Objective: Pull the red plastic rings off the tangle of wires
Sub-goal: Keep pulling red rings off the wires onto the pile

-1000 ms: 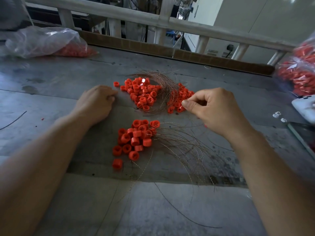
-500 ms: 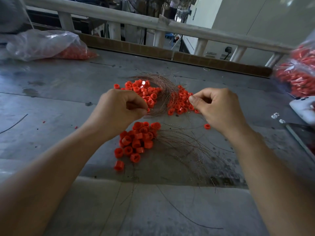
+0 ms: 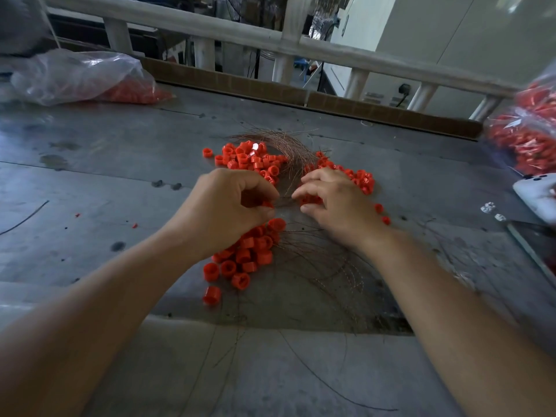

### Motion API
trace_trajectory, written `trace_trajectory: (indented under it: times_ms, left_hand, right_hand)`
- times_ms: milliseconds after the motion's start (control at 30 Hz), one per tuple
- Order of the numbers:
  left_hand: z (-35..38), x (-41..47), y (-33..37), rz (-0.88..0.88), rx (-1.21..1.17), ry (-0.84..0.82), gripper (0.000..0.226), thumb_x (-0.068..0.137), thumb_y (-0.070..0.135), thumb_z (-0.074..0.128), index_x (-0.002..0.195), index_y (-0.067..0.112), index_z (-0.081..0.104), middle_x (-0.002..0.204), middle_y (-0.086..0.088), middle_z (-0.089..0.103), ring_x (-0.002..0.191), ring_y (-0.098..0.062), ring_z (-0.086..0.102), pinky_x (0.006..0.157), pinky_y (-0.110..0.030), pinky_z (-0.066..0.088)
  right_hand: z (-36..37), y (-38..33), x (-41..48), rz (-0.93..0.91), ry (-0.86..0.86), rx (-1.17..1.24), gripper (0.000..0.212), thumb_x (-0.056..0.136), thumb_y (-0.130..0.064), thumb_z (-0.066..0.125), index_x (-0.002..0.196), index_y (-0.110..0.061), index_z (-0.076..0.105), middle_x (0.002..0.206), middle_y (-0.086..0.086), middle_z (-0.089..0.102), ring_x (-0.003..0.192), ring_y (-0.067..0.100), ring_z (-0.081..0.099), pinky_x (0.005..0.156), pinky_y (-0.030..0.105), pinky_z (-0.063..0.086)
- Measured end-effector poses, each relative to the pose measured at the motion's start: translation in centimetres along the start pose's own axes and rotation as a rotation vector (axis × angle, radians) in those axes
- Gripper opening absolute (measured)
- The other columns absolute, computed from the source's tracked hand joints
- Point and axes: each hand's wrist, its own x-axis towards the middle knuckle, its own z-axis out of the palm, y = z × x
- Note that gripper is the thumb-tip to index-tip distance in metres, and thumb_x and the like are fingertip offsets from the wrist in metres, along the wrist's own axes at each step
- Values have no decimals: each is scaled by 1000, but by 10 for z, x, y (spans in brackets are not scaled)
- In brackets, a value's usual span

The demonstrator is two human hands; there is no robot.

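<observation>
Head view: the tangle of wires (image 3: 290, 152), thin copper-coloured strands, arcs across the metal table (image 3: 105, 164) between two heaps of red plastic rings (image 3: 249, 161). A third heap lies just under the left hand (image 3: 225, 206). That hand's curled fingers and thumb pinch what looks like one ring (image 3: 267, 204) at the strands. The right hand (image 3: 337, 203) is close beside it, fingers bent over the wires; whether it grips any I cannot tell. The rings look light, hard and smooth, best pinched across their sides. The wire seems springy and snag-prone, so hold it close to the ring.
</observation>
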Motion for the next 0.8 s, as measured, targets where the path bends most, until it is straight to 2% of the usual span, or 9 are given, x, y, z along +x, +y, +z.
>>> trace_trajectory:
  times_ms: [100, 267, 367, 433, 500, 667, 733, 800]
  left_hand:
    - [0, -2, 0, 4, -1, -15, 35, 72, 12, 75, 73, 43, 59, 77, 23, 61, 75, 18, 56, 64, 4, 39]
    - [-1, -2, -1, 2, -8, -18, 39, 71, 9, 76, 73, 44, 58, 76, 22, 60, 71, 19, 56, 63, 4, 39]
    - [-1, -2, -3, 0, -18, -14, 41, 70, 7, 76, 74, 44, 59, 77, 21, 61, 72, 17, 57, 63, 3, 40]
    - [-1, -2, -4, -3, -24, -9, 42, 70, 6, 77, 75, 44, 59, 76, 21, 62, 72, 16, 58, 62, 2, 41]
    - [-1, -2, -4, 0, -14, -9, 42, 70, 6, 77, 75, 44, 59, 77, 22, 62, 72, 16, 58, 64, 2, 41]
    - [-2, -4, -2, 11, -65, 29, 44, 71, 0, 74, 76, 42, 60, 66, 27, 64, 69, 13, 60, 59, 0, 42]
    - [-4, -4, 0, 2, -139, 56, 44, 69, -1, 75, 77, 40, 62, 69, 33, 64, 70, 11, 62, 61, -1, 44]
    - [-6, -4, 1, -17, -231, 67, 42, 66, -3, 76, 75, 36, 65, 73, 26, 67, 70, 6, 65, 63, -4, 47]
  right_hand:
    - [0, 0, 0, -16, 64, 32, 10, 81, -8, 64, 88, -9, 71, 106, 6, 63, 105, 22, 51, 83, 15, 25]
    - [-6, -5, -3, -31, 225, 177, 11, 79, -3, 66, 88, -6, 72, 93, 6, 70, 91, 20, 61, 83, 21, 41]
    - [-13, -8, -6, -38, 362, 285, 12, 81, -5, 65, 90, -8, 71, 85, -8, 65, 84, 10, 61, 78, 18, 46]
    - [-17, -11, -8, -58, 411, 388, 13, 81, -6, 65, 93, -11, 70, 84, -16, 61, 83, 1, 60, 77, 10, 46]
    - [-21, -13, -11, -83, 438, 499, 18, 82, -6, 65, 94, -18, 66, 83, -20, 61, 83, -2, 61, 77, 11, 47]
    - [-37, -19, -17, -180, 613, 605, 22, 82, -4, 63, 99, -18, 59, 85, -10, 63, 83, 5, 64, 78, 21, 51]
    - [-43, -20, -20, -233, 698, 561, 23, 83, -4, 62, 100, -17, 58, 86, -9, 61, 84, 5, 61, 79, 22, 49]
    - [-49, -21, -22, -299, 749, 474, 22, 83, -2, 62, 102, -13, 57, 86, -5, 58, 84, 5, 58, 78, 19, 47]
